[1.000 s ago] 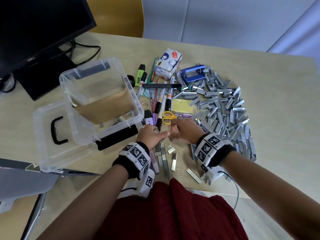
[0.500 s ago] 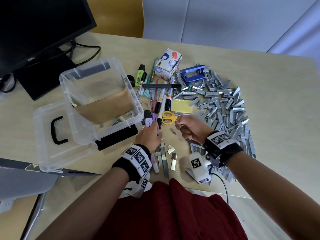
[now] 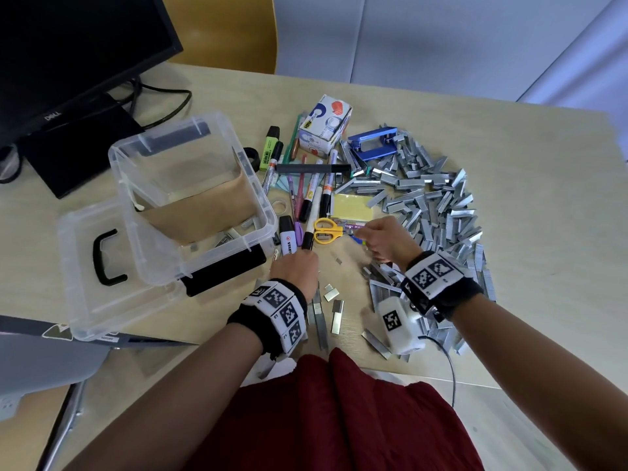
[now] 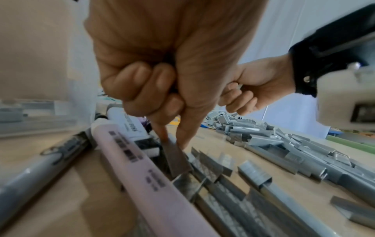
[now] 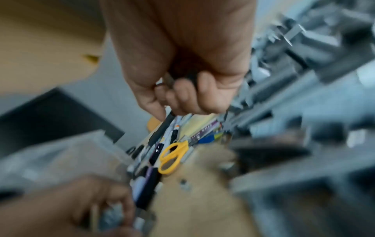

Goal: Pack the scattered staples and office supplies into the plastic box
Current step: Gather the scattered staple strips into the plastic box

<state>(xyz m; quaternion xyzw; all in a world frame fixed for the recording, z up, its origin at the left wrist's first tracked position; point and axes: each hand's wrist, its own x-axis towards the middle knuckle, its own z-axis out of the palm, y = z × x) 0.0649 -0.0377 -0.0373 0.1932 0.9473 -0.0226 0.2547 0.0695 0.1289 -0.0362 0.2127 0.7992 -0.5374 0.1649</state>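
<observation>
A clear plastic box (image 3: pixel 163 246) stands open at the left, lined with brown paper, with a few staple strips (image 3: pixel 231 235) in it. A big heap of grey staples (image 3: pixel 435 215) covers the table's right side. My left hand (image 3: pixel 297 268) is beside the box's front corner; in the left wrist view its thumb and forefinger (image 4: pixel 174 141) pinch one staple strip (image 4: pixel 176 158) above loose strips. My right hand (image 3: pixel 387 241) hovers near the yellow scissors (image 3: pixel 326 231), fingers curled (image 5: pixel 182 96) round what looks like a few staples. Markers (image 3: pixel 316 198) lie between box and heap.
The box's lid (image 3: pixel 85 294) with a black handle lies at the front left. A monitor (image 3: pixel 68 45) stands behind. A small carton (image 3: pixel 326 124), a blue hole punch (image 3: pixel 373 144) and yellow sticky notes (image 3: pixel 353 207) lie beyond the hands. Loose strips (image 3: pixel 336 316) lie near the table edge.
A second ago both hands met over the loose strips. They have parted: the right hand lifted toward the scissors and rolled over, the left shifted toward the markers and pinched a strip.
</observation>
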